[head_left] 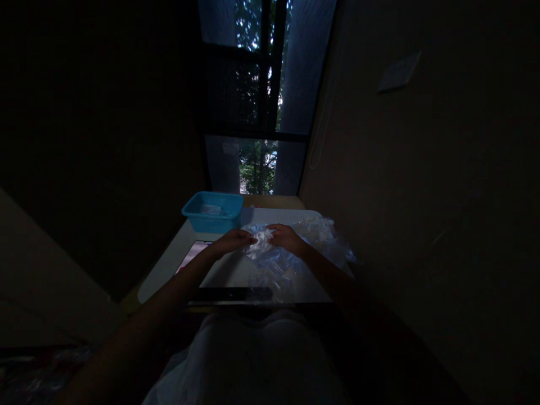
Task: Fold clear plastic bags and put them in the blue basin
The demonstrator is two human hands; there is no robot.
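To handle the thin, clear, crumpled plastic film [262,243] well, we want both hands working close together and low over the white, round-cornered surface [159,271], with light, even tension so that the sheet neither tears nor bunches further. We do best to take up slack in small pinches, sliding the fingertips along a fold rather than pulling hard against it, and to free our piece gently from the loose heap of clear plastic wrapping [317,233] just beside it on the right, since thin layers like these probably cling and drag along together. As for the grip, our left hand [234,239] comes in from the left with fingers and thumb drawn nearly together on the film's near-left edge, while our right hand [287,237] mirrors it from the other side, fingers curled a little wider over the bright crumpled part. Both grips look closed on the film, a narrow shiny stretch showing between them, though in this dim light we cannot tell how firmly they pinch or whether it is a bag or a flat sheet. The film lies near the middle of the surface, to the right of the blue rectangular plastic basin [213,226].
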